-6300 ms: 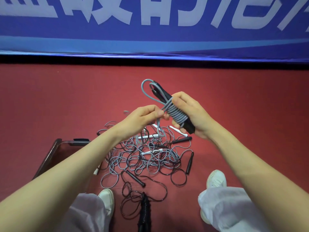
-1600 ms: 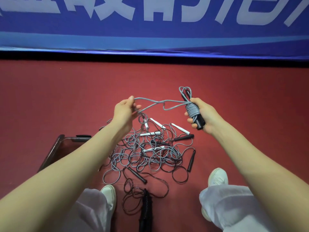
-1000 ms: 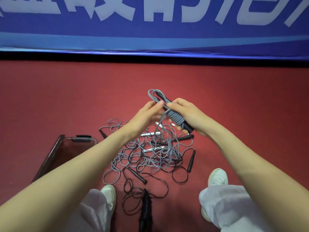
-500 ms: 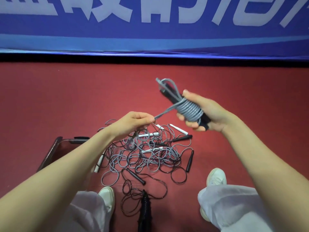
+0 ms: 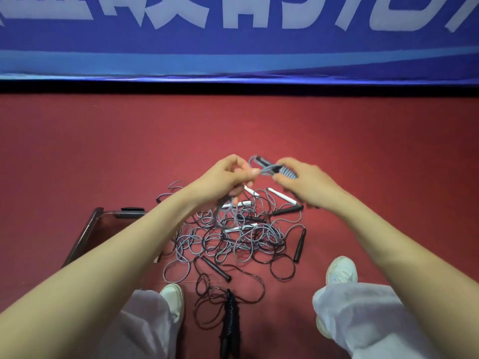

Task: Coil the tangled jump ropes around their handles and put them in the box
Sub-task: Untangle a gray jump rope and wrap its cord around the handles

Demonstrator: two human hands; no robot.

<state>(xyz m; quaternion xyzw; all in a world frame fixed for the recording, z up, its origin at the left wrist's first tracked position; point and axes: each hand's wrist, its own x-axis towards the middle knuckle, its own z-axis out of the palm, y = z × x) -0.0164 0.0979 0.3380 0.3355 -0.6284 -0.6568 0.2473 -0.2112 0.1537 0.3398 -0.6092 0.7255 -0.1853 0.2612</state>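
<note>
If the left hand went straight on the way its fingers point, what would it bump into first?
Probably the grey jump rope coiled on its black handles, held in the right hand. The left hand points rightward at it, pinching that rope's loose strand; depth is hard to judge.

Bare forearms (image 5: 129,250); loose pale white fabric trousers (image 5: 363,314); white low-top sneakers (image 5: 342,273), rounded toes, both feet.
</note>
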